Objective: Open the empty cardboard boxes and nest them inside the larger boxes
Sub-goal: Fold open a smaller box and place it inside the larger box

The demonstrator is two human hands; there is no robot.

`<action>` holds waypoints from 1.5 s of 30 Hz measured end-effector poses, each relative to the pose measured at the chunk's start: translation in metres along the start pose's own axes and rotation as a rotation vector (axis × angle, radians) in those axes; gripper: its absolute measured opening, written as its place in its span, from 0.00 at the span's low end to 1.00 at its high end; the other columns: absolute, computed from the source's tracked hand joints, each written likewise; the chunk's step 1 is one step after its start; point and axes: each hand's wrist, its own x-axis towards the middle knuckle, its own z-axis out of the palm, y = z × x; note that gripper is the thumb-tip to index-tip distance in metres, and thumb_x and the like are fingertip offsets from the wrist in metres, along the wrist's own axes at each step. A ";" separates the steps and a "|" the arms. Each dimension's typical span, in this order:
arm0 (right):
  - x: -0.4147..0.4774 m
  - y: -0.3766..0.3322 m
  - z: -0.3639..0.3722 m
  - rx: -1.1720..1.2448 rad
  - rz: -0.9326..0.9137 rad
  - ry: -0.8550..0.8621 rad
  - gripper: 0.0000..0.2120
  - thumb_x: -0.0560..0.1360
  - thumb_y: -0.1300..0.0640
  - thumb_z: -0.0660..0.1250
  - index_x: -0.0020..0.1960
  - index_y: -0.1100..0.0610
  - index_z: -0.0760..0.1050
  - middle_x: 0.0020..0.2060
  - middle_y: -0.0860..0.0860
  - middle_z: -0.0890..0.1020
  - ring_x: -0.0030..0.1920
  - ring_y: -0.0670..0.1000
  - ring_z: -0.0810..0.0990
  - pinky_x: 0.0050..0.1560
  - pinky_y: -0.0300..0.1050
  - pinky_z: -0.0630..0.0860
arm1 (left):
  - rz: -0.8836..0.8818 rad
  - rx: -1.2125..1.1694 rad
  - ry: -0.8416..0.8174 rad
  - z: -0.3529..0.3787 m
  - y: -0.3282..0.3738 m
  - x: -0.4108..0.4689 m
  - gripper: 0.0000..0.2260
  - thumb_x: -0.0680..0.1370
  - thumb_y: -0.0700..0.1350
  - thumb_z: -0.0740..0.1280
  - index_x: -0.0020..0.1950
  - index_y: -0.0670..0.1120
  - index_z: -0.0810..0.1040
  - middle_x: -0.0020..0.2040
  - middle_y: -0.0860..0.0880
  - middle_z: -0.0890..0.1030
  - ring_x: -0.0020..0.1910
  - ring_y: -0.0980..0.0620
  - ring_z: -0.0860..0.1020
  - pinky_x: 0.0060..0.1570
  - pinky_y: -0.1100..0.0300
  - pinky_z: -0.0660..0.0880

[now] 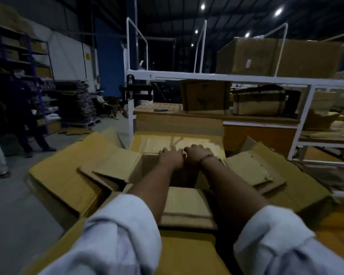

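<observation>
A large yellow-brown cardboard box [68, 175] stands open in front of me, its four flaps spread outward. Nested inside it is a smaller brown box [115, 165], also open, with flaps folded out left, right and toward me. My left hand [170, 157] and my right hand [198, 154] lie side by side at the far rim of the smaller box. Their fingers press on its far flap [214, 150] against the large box's far flap. Neither hand carries anything. The inner box's dark hollow lies under my forearms.
A white metal rack [207, 77] stands just behind the box, with cartons and flat cardboard on its shelves. Blue shelving [38, 62] and stacked flat cardboard [77, 102] are at the left. People stand on the grey floor at the far left.
</observation>
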 end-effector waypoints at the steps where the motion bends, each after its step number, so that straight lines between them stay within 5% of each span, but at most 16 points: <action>1: -0.002 0.002 0.019 0.022 0.004 0.013 0.23 0.78 0.44 0.65 0.70 0.49 0.69 0.67 0.55 0.73 0.66 0.59 0.71 0.66 0.61 0.70 | 0.010 0.027 -0.017 0.016 -0.004 -0.003 0.31 0.83 0.55 0.61 0.83 0.52 0.55 0.83 0.43 0.55 0.80 0.32 0.55 0.77 0.37 0.56; 4: 0.006 0.009 0.043 0.049 0.023 0.082 0.30 0.76 0.44 0.66 0.74 0.50 0.63 0.72 0.55 0.67 0.71 0.60 0.65 0.70 0.64 0.64 | 0.052 0.035 -0.042 0.028 -0.009 -0.004 0.39 0.82 0.59 0.61 0.84 0.53 0.40 0.84 0.45 0.40 0.81 0.32 0.41 0.78 0.38 0.43; 13: 0.026 0.016 0.059 0.077 0.013 0.037 0.42 0.76 0.44 0.66 0.82 0.49 0.47 0.82 0.56 0.47 0.81 0.62 0.45 0.78 0.65 0.47 | 0.073 0.034 -0.032 0.038 -0.012 0.013 0.46 0.79 0.63 0.66 0.84 0.55 0.37 0.84 0.47 0.36 0.81 0.34 0.37 0.78 0.38 0.40; 28: 0.031 0.023 0.060 0.062 -0.021 0.056 0.45 0.72 0.42 0.71 0.81 0.46 0.50 0.81 0.54 0.54 0.80 0.60 0.51 0.78 0.65 0.50 | 0.055 0.058 -0.006 0.039 -0.010 0.012 0.47 0.77 0.59 0.70 0.84 0.55 0.39 0.84 0.46 0.39 0.82 0.34 0.40 0.79 0.39 0.42; 34: 0.033 0.025 0.061 0.064 -0.010 0.032 0.48 0.72 0.42 0.72 0.82 0.47 0.46 0.82 0.53 0.47 0.81 0.60 0.45 0.78 0.65 0.46 | 0.045 0.082 -0.010 0.041 -0.013 0.011 0.48 0.78 0.61 0.68 0.83 0.54 0.36 0.83 0.46 0.35 0.81 0.34 0.38 0.79 0.39 0.41; 45: 0.035 0.020 0.053 0.104 0.006 0.003 0.40 0.71 0.45 0.70 0.78 0.47 0.57 0.79 0.54 0.59 0.78 0.61 0.55 0.76 0.67 0.53 | 0.029 0.057 -0.035 0.035 -0.010 0.011 0.47 0.77 0.58 0.69 0.84 0.54 0.40 0.84 0.47 0.40 0.82 0.35 0.41 0.80 0.40 0.42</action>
